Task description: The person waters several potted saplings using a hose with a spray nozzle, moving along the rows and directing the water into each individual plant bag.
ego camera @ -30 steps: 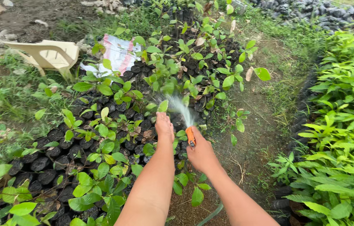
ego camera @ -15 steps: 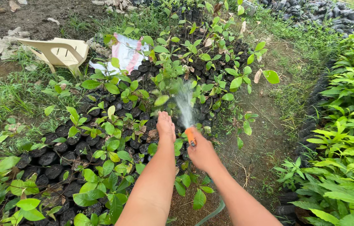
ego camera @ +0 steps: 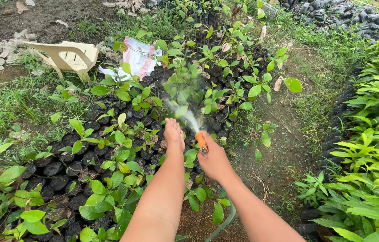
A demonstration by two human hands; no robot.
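Head view: right hand (ego camera: 215, 160) is clenched around a slim orange plastic hose nozzle (ego camera: 202, 142) spraying mist toward 12 o'clock; left hand (ego camera: 174, 133), flat and empty, hovers over glossy-leaved seedlings in black soil bags (ego camera: 108, 152) at 9 o'clock.

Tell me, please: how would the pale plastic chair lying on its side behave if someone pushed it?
The plastic chair looks thin-walled and moulded, so it is probably light for its size and stiff. It lies tipped on the grass with its legs sticking out sideways, so a push would likely rock or slide it, not roll it.
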